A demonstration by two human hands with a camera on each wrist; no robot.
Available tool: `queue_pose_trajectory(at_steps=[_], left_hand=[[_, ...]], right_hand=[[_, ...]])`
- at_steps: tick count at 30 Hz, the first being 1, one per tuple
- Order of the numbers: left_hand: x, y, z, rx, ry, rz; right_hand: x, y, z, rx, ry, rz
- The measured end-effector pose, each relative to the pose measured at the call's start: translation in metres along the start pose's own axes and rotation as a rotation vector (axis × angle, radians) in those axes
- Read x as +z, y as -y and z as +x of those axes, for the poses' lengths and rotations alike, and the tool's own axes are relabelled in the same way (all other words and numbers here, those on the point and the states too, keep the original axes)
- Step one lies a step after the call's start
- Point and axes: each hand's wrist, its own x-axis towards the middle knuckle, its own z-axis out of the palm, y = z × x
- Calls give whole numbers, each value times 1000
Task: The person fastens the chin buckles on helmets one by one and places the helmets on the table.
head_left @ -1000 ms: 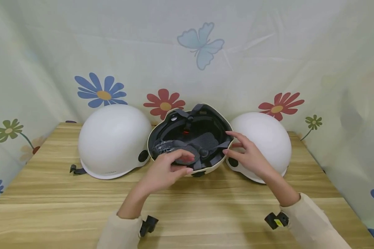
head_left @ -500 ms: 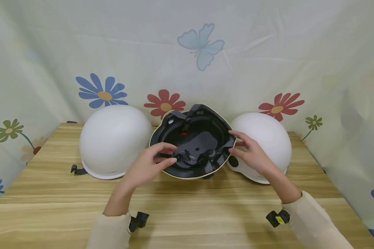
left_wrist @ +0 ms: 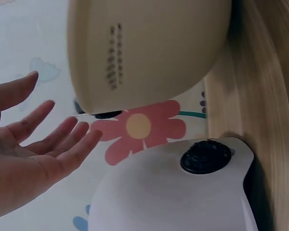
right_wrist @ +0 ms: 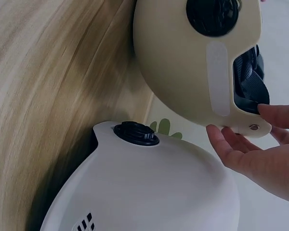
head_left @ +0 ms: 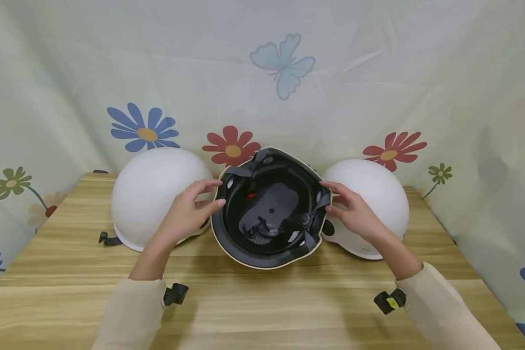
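A cream helmet (head_left: pixel 269 209) lies bottom up between two white helmets, its black padded inside, chin straps and net-like liner facing me. At its right side edge, my right hand (head_left: pixel 352 210) pinches the rim, thumb by the strap and fingers against the outer shell (right_wrist: pixel 192 72). My left hand (head_left: pixel 185 209) is at the left side edge, fingertips near the rim in the head view. Seen from the left wrist, that hand (left_wrist: pixel 43 139) has its fingers spread and loosely bent, with a gap to the cream shell (left_wrist: pixel 149 53).
One white helmet (head_left: pixel 157 194) stands dome up on the left, a black strap end (head_left: pixel 109 238) sticking out beside it. Another white helmet (head_left: pixel 369 204) sits on the right. Beneath them is a wood-grain table (head_left: pixel 262 306), backed by a flower-printed curtain (head_left: pixel 179 73).
The cream helmet has turned so its opening faces me more, its front rim lower. My left hand has moved left from over the opening to the left rim; the right hand stays at the right rim.
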Motion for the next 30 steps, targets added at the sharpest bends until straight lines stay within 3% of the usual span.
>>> queue_pose_trajectory(at_steps=[9, 20, 30], left_hand=[[-2, 12, 12, -90, 41, -2], [-3, 18, 9, -79, 65, 127], [-5, 25, -3, -91, 62, 117]], right_hand=[[2, -3, 4, 1, -16, 33], [7, -7, 3, 40, 25, 135], [4, -1, -4, 88, 50, 30]])
